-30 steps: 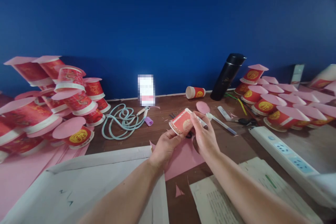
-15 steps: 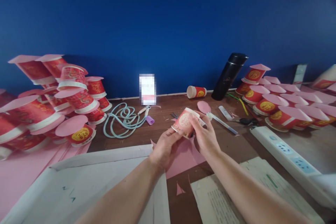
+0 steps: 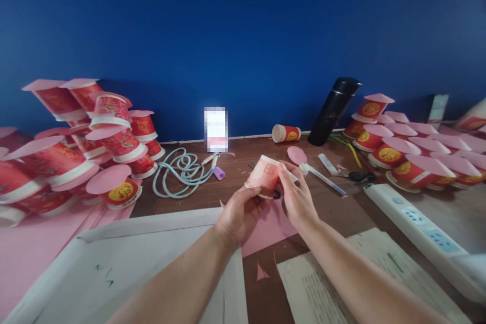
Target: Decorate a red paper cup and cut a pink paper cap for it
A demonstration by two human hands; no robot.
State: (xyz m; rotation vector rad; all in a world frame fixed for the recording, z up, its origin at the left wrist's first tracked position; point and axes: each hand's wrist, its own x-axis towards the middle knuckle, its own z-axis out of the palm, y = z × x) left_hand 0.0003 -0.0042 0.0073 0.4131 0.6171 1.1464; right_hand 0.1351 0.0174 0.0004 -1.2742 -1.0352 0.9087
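Note:
My left hand (image 3: pixel 243 212) is closed around the lower part of a red paper cup (image 3: pixel 262 178), which is tilted. A small window with crossed panes shows on the cup's side, and its rim is white. The thumb and fingertips of my right hand (image 3: pixel 298 192) pinch the cup's right edge. Between the right fingers shows a short piece of a white, pen-like stick (image 3: pixel 293 177); I cannot tell whether they grip it. Under both hands lies a sheet of pink paper (image 3: pixel 266 235), with dark scissor-like loops partly hidden by the cup.
Stacked red cups with pink paper tops (image 3: pixel 121 144) fill the left; more cups (image 3: pixel 389 154) stand right. Around lie a coiled cable (image 3: pixel 163 190), a black flask (image 3: pixel 334 111), a glue gun stick-like tube (image 3: pixel 326 179), a power strip (image 3: pixel 402 212), a white board (image 3: pixel 163 258) and printed papers (image 3: pixel 315 283).
The paper cup has turned in my hands: its gold emblem has rotated out of sight and the window drawing now faces me. The whole view has shifted slightly.

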